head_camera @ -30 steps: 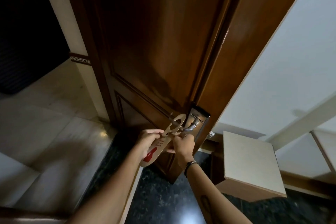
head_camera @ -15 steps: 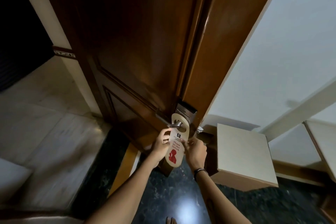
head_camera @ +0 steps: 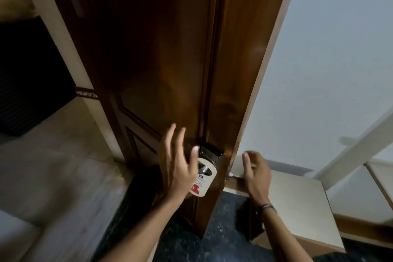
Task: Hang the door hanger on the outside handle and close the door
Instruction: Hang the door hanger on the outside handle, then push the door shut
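Dim doorway, dark wood door [head_camera: 161,70] edge-on and ajar, pale wall [head_camera: 329,59] to your right.
The hanger [head_camera: 203,178] hangs on the handle [head_camera: 203,169] (red figure at its foot); your left hand [head_camera: 177,168] is spread in front of it, empty, and your right hand [head_camera: 256,173] hovers loosely open beside the door's edge, gripping nothing.
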